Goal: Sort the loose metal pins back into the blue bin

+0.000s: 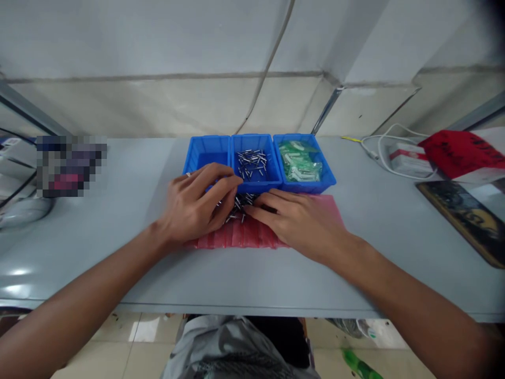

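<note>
A pile of small shiny metal pins (239, 204), much like rivets, lies on a pink ribbed plastic sheet (242, 234). My left hand (199, 202) arches over the pile's left side, with curled fingers and the thumb drawn in. What its fingertips hold, if anything, is hidden. From the right, my right hand (295, 216) reaches into the pins, its thumb and index finger closed on some of them. Just behind stand three joined blue bins: the left bin (209, 143) shows a bare floor, the middle bin (258, 186) holds loose pins, and the right bin (305, 186) holds green-and-white plastic packets (302, 163).
On the right lie a red packet (453, 152), a white box (410, 159) with a cable, and a dark phone-like slab (469, 221). A computer mouse (27, 211) and a pixelated patch are at the left. The grey table (252, 279) ends near my lap; a wall stands behind.
</note>
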`<state>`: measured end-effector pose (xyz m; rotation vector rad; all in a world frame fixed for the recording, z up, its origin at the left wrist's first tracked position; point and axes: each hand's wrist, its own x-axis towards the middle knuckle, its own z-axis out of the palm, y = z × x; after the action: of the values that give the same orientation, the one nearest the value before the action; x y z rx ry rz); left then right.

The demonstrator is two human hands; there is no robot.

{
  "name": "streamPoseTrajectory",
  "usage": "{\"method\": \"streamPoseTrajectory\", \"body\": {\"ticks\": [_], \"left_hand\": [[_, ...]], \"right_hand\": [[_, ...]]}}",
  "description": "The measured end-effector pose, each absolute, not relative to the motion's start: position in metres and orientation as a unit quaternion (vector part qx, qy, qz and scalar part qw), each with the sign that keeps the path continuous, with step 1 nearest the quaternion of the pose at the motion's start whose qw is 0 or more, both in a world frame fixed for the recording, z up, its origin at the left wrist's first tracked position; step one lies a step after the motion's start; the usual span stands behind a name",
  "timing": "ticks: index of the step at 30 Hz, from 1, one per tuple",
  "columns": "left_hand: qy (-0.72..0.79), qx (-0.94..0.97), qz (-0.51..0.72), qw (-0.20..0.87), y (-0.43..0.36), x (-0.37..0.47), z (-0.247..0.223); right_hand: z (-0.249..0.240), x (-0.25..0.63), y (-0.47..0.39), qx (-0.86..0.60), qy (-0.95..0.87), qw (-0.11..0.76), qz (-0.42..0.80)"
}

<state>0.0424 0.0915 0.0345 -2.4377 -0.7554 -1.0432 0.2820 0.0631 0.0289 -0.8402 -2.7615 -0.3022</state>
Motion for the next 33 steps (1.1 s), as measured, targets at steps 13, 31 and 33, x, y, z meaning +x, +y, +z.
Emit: {"method": "streamPoseTrajectory", "body": {"ticks": [13,31,33], "left_hand": [[-0.243,-0.871,-0.370,0.213,0.089,0.041,0.036],[-0.174,-0.881,-0.397,0.190,0.087,0.038,0.038],[-0.178,-0.880,-0.395,0.195,0.087,0.040,0.039]], "right_hand": [[0.038,0.290,0.066,-0.314,-0.897,0.309,-0.043],[0.055,0.274,0.050,-0.366,-0.704,0.536,0.287],[0.055,0.274,0.050,-0.349,-0.707,0.537,0.299]]}}
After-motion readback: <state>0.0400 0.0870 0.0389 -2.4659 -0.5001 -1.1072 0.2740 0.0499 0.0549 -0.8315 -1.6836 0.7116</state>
